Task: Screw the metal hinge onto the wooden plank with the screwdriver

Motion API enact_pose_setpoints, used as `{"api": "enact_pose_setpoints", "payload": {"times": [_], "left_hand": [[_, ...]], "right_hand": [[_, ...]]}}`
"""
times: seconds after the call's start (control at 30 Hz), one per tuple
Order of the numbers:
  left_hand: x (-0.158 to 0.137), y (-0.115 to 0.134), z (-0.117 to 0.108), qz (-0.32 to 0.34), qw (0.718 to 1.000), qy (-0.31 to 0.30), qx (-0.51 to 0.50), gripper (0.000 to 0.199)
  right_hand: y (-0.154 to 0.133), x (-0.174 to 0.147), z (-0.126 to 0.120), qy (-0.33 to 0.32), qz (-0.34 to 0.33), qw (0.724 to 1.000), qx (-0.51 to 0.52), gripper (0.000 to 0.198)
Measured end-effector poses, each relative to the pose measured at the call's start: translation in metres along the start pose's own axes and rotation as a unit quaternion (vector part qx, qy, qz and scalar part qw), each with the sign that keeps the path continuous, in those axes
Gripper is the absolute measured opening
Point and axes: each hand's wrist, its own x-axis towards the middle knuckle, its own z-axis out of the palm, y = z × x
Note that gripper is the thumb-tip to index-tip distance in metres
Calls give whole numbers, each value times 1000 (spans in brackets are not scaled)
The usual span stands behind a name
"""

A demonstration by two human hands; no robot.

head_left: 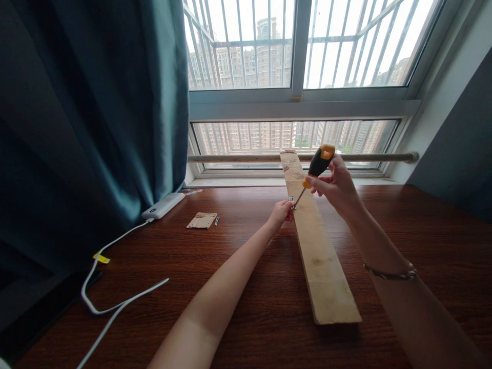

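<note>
A long wooden board (323,256) slants up from the table toward the window, its far end resting by the metal rail. My right hand (335,183) grips a screwdriver (320,163) with a black and yellow handle, tilted so that its shaft runs down to the board's left edge. At the shaft's tip sits small metal hardware (292,200), partly covered by fingers. My left hand (283,212) is closed in a pinch at that spot, against the board's left edge; what exactly its fingers hold is hidden.
Left of the board, a small wooden piece (202,220) lies beside several screws (217,221). A white power bank (163,205) with a white cable (111,310) lies near the blue curtain (161,92). A metal rail (238,158) crosses before the barred window.
</note>
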Motion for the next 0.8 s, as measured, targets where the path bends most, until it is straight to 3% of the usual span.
{"api": "enact_pose_setpoints", "payload": {"times": [0.07, 0.2, 0.4, 0.6, 0.7, 0.8], "left_hand": [[-1, 0, 0, 7, 1000, 1, -2, 23], [-2, 2, 1, 6, 1000, 2, 0, 24], [-2, 5, 0, 3, 1000, -4, 10, 25], [-2, 5, -1, -4, 1000, -4, 26, 25], [-1, 6, -3, -20, 999, -8, 35, 24], [-1, 7, -5, -28, 999, -12, 38, 24]], "right_hand": [[3, 0, 0, 54, -4, 995, -88, 55], [6, -2, -2, 137, -41, 959, -246, 59], [9, -3, 0, 87, -51, 982, -162, 59], [3, -5, 4, 9, -85, 996, 10, 47], [-6, -2, -5, 41, -88, 995, -12, 42], [-2, 5, -24, 110, -78, 986, -100, 44]]}}
